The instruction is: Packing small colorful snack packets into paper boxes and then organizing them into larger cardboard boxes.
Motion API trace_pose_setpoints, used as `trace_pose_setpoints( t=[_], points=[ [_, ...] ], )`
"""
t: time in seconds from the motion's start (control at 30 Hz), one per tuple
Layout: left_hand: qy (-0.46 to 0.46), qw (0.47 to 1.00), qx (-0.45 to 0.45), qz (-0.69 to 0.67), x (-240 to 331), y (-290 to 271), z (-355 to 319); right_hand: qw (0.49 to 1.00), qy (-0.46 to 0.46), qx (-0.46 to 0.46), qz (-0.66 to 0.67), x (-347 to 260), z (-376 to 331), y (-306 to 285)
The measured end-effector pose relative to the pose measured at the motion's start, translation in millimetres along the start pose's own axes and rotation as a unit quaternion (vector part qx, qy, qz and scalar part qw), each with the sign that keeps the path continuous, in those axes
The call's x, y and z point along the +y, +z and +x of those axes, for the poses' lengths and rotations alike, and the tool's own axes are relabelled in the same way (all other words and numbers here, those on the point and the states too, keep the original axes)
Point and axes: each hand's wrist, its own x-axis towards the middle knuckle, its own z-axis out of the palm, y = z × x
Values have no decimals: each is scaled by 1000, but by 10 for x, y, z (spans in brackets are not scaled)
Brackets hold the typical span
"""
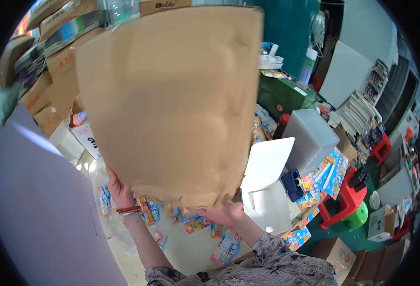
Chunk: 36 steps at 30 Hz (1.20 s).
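A large flat sheet of brown cardboard (pixel 172 100) is held up in front of me and fills the middle of the view, its lower edge torn. My left hand (pixel 119 190), with a red bead bracelet at the wrist, grips its lower left edge. My right hand (pixel 222 213) grips its lower edge further right. Several small colourful packets (pixel 195 224) lie on the pale surface below the hands. The sheet hides most of what is behind it.
A large pale lilac board (pixel 38 209) lies at the left. An open white box (pixel 267 186) stands to the right of the hands, a white lattice basket (pixel 312 138) beyond it. Red plastic stools (pixel 343 200) and stacked brown boxes (pixel 52 71) surround the spot.
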Motion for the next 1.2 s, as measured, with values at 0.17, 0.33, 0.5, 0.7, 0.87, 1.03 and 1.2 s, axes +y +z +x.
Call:
trace_pose_setpoints(
  t=[0.17, 0.33, 0.5, 0.7, 0.87, 1.03, 1.2],
  points=[
    [200, 768, 68, 605, 335, -617, -324, 944, -95, 261, 176, -99, -134, -367],
    [83, 917, 55, 385, 391, -981, -632, 904, -107, 381, 164, 4, -122, -558],
    [163, 770, 87, 611, 883, -1328, -1107, 911, -28, 380, 154, 137, -169, -332],
    [222, 838, 201, 456, 1295, -1885, -1734, 954, 24, 218, 205, 390, -171, -248],
    [192, 873, 159, 419, 1431, -1850, -2234, 951, 72, 219, 207, 444, -194, -4],
    [181, 903, 114, 373, 1415, -1760, -2583, 944, 96, 220, 225, 487, -228, 197],
    [159, 932, 71, 317, 801, -1268, -2037, 970, 78, 200, 117, 280, 86, 65]
  ],
)
